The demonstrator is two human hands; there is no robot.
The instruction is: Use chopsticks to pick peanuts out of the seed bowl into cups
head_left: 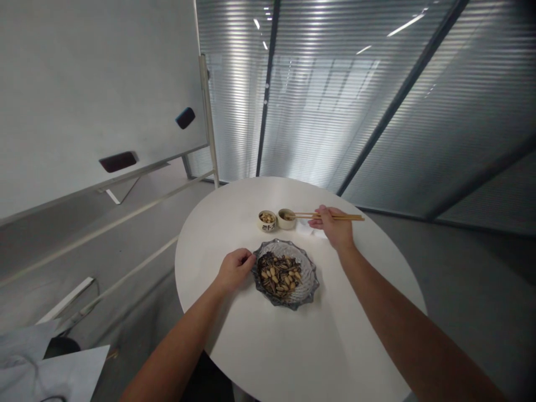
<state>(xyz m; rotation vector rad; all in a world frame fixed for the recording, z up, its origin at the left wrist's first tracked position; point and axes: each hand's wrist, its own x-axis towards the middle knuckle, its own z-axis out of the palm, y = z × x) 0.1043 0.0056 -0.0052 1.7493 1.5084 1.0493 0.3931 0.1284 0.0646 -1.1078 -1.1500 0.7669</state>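
My left hand (237,269) is closed at the left edge of a scalloped glass bowl (309,277), thumb and fingers pinching its rim. In the bowl lies a mix of dark striped seeds, which look like sunflower seeds, and pale tan nuts (292,277). My right hand (333,224) grips a pair of wooden chopsticks (355,218). Their tips reach into the right-hand small cup (287,225), where a little dark content shows; whether they pinch anything is too small to tell. Touching or nearly touching it on the left, a second small cup (267,226) with dark lettering holds pale nuts.
Everything stands on a round white table (335,335). A white tissue or paper (307,228) lies beneath my right hand. A whiteboard (92,84) on a metal frame is at the left, with two dark erasers on it. Ribbed glass panels (310,111) rise behind.
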